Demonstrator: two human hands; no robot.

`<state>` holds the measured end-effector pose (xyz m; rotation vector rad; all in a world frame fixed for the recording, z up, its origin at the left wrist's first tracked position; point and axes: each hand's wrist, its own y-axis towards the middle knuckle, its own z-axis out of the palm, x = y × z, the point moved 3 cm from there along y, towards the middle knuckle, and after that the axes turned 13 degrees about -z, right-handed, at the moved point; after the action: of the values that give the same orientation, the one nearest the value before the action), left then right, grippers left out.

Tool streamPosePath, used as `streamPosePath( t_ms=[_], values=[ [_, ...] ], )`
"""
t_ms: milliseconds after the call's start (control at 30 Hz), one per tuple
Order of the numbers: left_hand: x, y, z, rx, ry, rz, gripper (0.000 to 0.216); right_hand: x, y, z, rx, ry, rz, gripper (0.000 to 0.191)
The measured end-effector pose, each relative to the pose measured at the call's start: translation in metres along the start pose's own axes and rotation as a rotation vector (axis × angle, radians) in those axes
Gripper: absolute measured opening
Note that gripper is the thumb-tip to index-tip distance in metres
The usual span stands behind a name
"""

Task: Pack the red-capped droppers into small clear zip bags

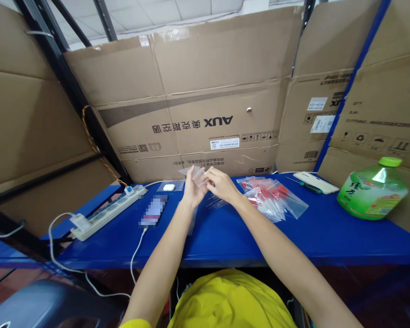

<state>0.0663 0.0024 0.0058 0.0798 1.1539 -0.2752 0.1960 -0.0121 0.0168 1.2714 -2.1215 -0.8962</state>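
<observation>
Both my hands meet above the middle of the blue table [225,237], holding a small clear plastic bag [195,174] between them. My left hand [192,187] pinches the bag from below and the left. My right hand [220,183] has its fingers closed on the bag's right side. Just to the right lies a pile of clear bags with red parts inside [271,196]. A few thin loose pieces [216,203] lie on the table under my right wrist.
A white power strip [105,214] with cables lies at the left, a phone [153,210] on a charging cable beside it, a small white case [169,187] behind. A green bottle [374,190] lies at the right; a flat white device [315,181] and screwdriver sit near cardboard walls.
</observation>
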Motion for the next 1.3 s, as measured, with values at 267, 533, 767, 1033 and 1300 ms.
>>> streamPosePath(
  t_ms=[267,533,767,1033,1300],
  values=[
    [0.003,0.005,-0.010,-0.068,-0.220,-0.004,0.038,-0.001,-0.002,0.007,0.050,-0.120,-0.029,0.036],
    [0.006,0.003,-0.007,0.025,-0.580,-0.153,0.034,-0.005,-0.005,0.005,-0.010,-0.110,0.082,0.019],
    [0.011,0.009,-0.017,-0.045,-0.587,-0.253,0.036,-0.008,-0.005,0.007,0.114,-0.185,0.093,0.021],
    [0.008,0.005,-0.010,0.040,-0.627,-0.227,0.048,0.003,0.001,0.001,0.164,-0.262,0.160,0.021],
    [0.009,0.003,-0.005,0.062,-0.631,-0.284,0.045,0.011,0.005,-0.010,0.153,-0.188,0.122,0.022]
  ],
)
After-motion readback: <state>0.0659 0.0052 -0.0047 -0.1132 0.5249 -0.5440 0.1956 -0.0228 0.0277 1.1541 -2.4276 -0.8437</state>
